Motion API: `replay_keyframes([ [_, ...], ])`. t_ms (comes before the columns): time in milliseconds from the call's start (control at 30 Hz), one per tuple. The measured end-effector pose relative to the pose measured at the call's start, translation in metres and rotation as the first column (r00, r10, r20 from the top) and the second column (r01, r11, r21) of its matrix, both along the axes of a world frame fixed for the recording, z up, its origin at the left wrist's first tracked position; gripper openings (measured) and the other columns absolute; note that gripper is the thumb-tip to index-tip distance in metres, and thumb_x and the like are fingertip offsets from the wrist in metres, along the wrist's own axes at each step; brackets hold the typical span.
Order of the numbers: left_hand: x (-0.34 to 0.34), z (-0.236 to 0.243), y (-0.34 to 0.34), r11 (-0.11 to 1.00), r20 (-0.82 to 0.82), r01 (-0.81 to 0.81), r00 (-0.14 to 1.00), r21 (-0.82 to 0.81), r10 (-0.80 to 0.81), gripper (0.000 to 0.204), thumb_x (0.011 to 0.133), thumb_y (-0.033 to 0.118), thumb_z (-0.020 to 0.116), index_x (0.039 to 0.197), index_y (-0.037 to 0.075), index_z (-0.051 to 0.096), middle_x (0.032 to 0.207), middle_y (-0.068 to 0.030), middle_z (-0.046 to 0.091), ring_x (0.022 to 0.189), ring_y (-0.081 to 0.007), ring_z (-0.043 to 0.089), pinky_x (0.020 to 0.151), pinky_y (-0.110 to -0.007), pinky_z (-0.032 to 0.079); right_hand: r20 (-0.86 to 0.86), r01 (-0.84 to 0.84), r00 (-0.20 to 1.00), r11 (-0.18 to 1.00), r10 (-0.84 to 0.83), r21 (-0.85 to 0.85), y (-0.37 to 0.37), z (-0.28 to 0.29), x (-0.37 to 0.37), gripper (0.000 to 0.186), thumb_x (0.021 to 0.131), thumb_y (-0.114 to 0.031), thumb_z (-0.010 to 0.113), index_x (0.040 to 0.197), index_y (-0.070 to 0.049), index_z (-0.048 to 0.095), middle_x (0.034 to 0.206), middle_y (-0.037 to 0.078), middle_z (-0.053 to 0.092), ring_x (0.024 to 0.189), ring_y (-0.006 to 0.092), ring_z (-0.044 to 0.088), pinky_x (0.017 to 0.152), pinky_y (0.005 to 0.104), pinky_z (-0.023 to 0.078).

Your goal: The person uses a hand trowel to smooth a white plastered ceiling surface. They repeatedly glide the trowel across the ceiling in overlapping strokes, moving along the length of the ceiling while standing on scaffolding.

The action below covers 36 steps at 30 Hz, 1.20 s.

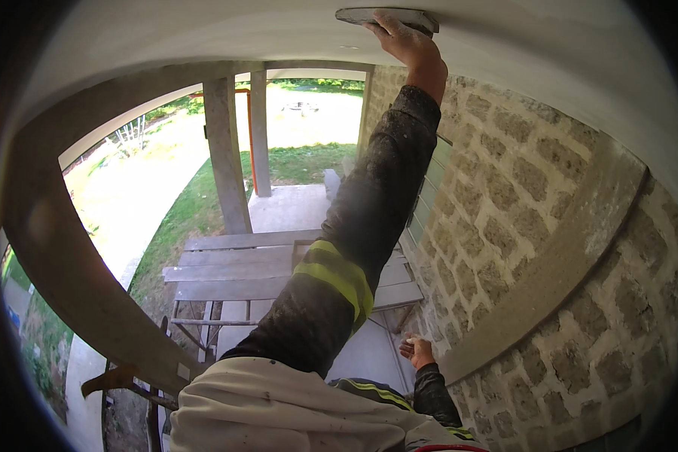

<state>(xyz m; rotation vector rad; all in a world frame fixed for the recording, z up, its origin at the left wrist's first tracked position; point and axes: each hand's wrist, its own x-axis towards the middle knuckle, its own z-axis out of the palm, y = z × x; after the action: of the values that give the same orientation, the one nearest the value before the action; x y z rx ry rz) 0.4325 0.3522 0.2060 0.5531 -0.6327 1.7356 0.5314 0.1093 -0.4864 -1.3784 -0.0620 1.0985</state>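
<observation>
My left hand (405, 41) is raised at the top of the view, gripping a flat grey plastering trowel (354, 15) against the smooth pale ceiling (203, 30). Its dark sleeve with a yellow band crosses the middle of the view, dusty and worn. Low on the right, my right hand (416, 350) hangs near the stone wall (526, 181), fingers loosely curled and somewhat apart, with nothing visible in them.
Below is a scaffold platform of grey planks (233, 275) on a metal frame. Concrete posts (230, 166) and a curved beam (49, 196) border the left side, with sunlit lawn beyond. A sloping concrete band (550, 264) crosses the stone wall at right.
</observation>
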Motion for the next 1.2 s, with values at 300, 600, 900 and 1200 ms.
replay_keyframes([
  [300,-0.005,0.003,0.015,0.988,0.027,-0.132,0.991,-0.08,0.135,0.065,0.109,0.051,0.033,0.159,0.014,0.013,0.141,-0.0152,0.045,0.117,-0.0294,0.06,0.092,-0.045,0.06,-0.007,-0.008,1.0,1.0,0.008,0.007,0.003,0.002,-0.001,0.041,0.089,-0.006,0.054,0.128,-0.004,0.064,0.094,0.012,0.069,0.077,0.0252,0.069,0.069,0.0404,0.058],
  [600,-0.026,0.002,-0.028,0.993,-0.091,-0.026,0.996,-0.111,0.016,0.06,0.112,0.039,0.033,0.157,0.0,0.027,0.104,-0.0114,0.06,0.097,-0.0217,0.06,0.092,-0.038,0.049,0.043,0.027,0.999,0.999,-0.029,0.036,0.002,-0.001,-0.003,0.041,0.089,-0.007,0.053,0.129,-0.003,0.063,0.099,0.014,0.069,0.078,0.0265,0.068,0.071,0.0417,0.059],
  [900,-0.05,-0.005,-0.091,0.997,-0.196,0.072,0.978,0.005,-0.069,0.064,0.111,0.042,0.034,0.157,-0.002,0.026,0.135,-0.0206,0.054,0.119,-0.0285,0.057,0.105,-0.039,0.046,0.046,0.054,0.997,0.998,-0.055,0.018,0.001,0.003,-0.004,0.042,0.089,-0.006,0.054,0.13,-0.001,0.063,0.102,0.014,0.068,0.08,0.0265,0.068,0.072,0.0409,0.058],
  [1200,-0.04,-0.002,-0.106,0.986,-0.233,0.155,0.958,-0.064,-0.166,0.061,0.11,0.047,0.035,0.145,-0.002,0.043,0.135,-0.0176,0.058,0.124,-0.0275,0.058,0.093,-0.037,0.049,0.018,0.049,0.999,0.998,-0.05,0.05,-0.002,0.003,-0.004,0.04,0.088,-0.005,0.054,0.126,-0.002,0.064,0.094,0.013,0.069,0.079,0.0253,0.068,0.071,0.04,0.058],
])
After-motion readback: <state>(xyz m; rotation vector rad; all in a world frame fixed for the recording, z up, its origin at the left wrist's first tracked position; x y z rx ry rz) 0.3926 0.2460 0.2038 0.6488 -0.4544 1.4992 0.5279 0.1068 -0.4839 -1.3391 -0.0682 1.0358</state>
